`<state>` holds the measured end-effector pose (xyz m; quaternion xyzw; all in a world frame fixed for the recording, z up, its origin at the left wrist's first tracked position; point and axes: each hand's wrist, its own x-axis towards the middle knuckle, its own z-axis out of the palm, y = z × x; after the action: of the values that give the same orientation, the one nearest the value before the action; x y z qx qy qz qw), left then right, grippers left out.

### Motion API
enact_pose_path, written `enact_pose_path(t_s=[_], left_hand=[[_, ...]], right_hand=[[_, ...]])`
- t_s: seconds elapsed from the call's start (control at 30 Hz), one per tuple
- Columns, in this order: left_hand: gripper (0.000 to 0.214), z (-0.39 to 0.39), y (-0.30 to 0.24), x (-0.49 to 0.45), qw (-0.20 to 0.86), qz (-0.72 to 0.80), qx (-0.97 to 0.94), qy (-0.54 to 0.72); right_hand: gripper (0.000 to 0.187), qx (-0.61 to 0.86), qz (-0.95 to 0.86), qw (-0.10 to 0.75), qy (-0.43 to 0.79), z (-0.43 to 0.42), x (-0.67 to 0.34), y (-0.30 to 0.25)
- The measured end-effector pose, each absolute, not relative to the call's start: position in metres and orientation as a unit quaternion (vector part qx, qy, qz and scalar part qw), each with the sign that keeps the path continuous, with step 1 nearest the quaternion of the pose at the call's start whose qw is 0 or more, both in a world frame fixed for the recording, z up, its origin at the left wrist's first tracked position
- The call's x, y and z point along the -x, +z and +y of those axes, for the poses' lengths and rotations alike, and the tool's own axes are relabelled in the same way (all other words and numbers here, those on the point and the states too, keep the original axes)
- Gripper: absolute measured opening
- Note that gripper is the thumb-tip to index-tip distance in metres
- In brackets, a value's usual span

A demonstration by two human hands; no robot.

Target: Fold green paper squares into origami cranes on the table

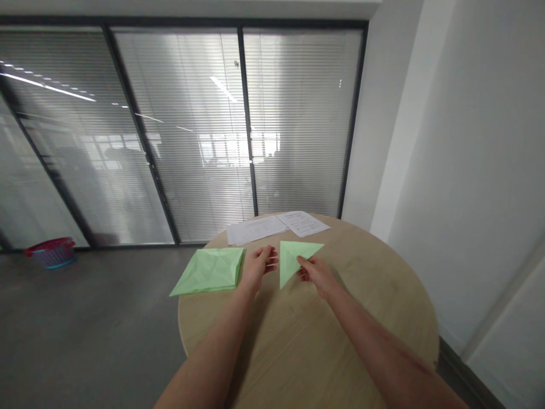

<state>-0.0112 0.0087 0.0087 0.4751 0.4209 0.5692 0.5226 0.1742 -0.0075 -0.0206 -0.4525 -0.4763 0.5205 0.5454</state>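
A light green sheet of paper folded into a triangle (290, 258) is held above the round table. My right hand (314, 272) pinches its slanted lower right edge, thumb on top. To the left of the triangle is my left hand (260, 265), apart from it, with fingers loosely curved and spaced and nothing seen between them. Beside the left wrist lies a stack of creased green paper (213, 270), its left corner reaching past the table's edge.
White printed sheets (258, 230) lie at the far side of the round wooden table (374, 284), with another printed page (303, 222) to their right. A red and blue basket (53, 254) stands on the floor at left. Glass panels with blinds rise behind; a white wall (477, 170) is at right.
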Motion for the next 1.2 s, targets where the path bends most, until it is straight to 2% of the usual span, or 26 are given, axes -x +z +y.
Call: enact_pose_path(t_s=[0.17,0.3,0.6,1.07,1.13,1.2], left_hand=[[0.045,0.006,0.005,0.004,0.534,0.419,-0.573,0.459],[0.041,0.005,0.003,0.0,0.501,0.437,-0.61,0.431],[0.045,-0.004,0.006,0.002,0.532,0.435,-0.639,0.346],[0.025,-0.002,0.007,0.017,0.584,0.412,-0.668,0.208],[0.022,0.001,0.006,0.017,0.577,0.428,-0.662,0.214],[0.017,0.004,0.006,0.017,0.522,0.475,-0.644,0.294]], right_hand=[[0.035,0.443,-0.448,0.578,0.518,-0.008,-0.174,-0.019],[0.037,0.462,-0.441,0.593,0.489,-0.006,-0.175,-0.02],[0.035,0.451,-0.432,0.591,0.511,-0.004,-0.179,-0.018],[0.034,0.467,-0.361,0.646,0.484,0.01,-0.193,-0.029],[0.033,0.476,-0.342,0.663,0.465,0.014,-0.203,-0.028],[0.031,0.493,-0.341,0.658,0.455,0.016,-0.21,-0.027]])
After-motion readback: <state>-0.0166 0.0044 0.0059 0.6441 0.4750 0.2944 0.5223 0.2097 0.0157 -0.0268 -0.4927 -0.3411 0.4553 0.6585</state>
